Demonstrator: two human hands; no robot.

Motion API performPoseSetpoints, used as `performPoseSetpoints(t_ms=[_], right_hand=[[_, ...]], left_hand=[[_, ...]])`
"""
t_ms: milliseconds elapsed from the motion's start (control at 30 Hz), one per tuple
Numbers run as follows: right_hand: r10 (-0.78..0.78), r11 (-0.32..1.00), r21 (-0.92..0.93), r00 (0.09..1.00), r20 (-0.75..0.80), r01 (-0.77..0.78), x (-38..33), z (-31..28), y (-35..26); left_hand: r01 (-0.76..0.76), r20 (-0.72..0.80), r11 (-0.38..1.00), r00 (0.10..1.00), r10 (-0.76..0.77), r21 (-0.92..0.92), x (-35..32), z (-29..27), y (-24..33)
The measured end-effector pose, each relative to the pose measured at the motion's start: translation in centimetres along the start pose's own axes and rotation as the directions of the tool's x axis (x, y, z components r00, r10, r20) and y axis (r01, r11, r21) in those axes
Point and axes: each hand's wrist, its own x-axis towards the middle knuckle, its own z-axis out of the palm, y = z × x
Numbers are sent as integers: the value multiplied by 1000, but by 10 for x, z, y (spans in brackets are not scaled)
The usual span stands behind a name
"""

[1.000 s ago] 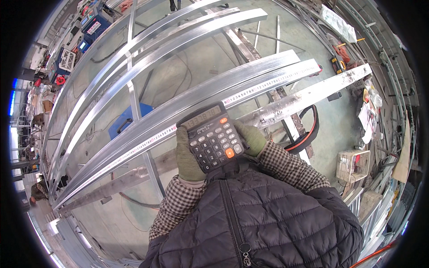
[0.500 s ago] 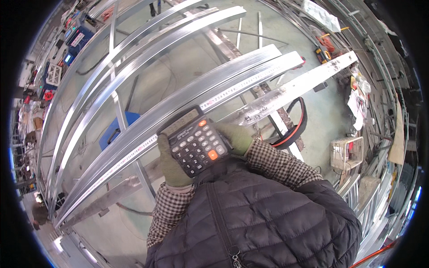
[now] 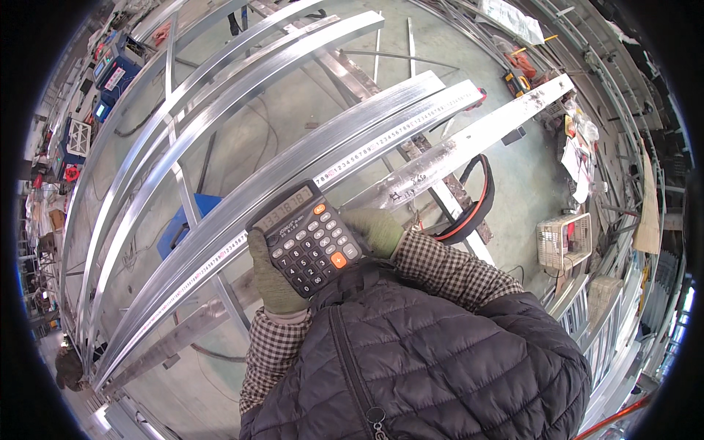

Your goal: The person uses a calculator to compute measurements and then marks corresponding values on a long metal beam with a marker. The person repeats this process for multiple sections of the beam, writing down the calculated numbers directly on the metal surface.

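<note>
A black calculator (image 3: pixel 312 246) with grey and orange keys lies tilted in front of my chest, its display lit with digits. My left hand (image 3: pixel 273 275), in a green knit glove, grips its left edge with the thumb along the side. The gloved right hand (image 3: pixel 375 229) is closed at the calculator's right edge, its fingers partly hidden behind it. Just beyond runs a white measuring strip (image 3: pixel 422 117) with printed marks, lying along a long silvery metal profile (image 3: pixel 345 139). The calculator covers part of that strip.
More shiny metal profiles (image 3: pixel 242 92) stretch across supports on the left. A whitish, stained beam (image 3: pixel 484 143) and a black strap with orange edging (image 3: pixel 477 209) lie to the right. Farther right stands a cream plastic basket (image 3: pixel 565 242); blue machines (image 3: pixel 110 77) stand far left.
The view has shifted slightly, so the surroundings sit a little farther left. The calculator has moved slightly left in view and its display reads more plainly; both hands keep their hold.
</note>
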Motion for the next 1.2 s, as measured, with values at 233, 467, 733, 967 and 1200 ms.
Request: performPoseSetpoints(t_ms=[233, 467, 733, 967, 1200], right_hand=[[-25, 1000, 18, 1000, -11, 26, -1, 2, 3], [9, 999, -37, 1000, -15, -10, -2, -4, -6], [14, 995, -98, 1000, -16, -16, -1, -4, -5], [-21, 998, -65, 999, -34, 19, -2, -3, -3], [48, 999, 11, 997, -58, -48, 2, -1, -13]], left_hand=[[-7, -33, 996, 999, 10, 85, 3, -5, 0], [-3, 1, 1000, 1000, 3, -13, 2, 0, -1], [-17, -32, 999, 999, 18, 38, 4, 1, 1], [-53, -39, 999, 998, 53, 10, 5, -7, 3], [-157, -112, 980, 979, 171, 121, 8, -16, 26]])
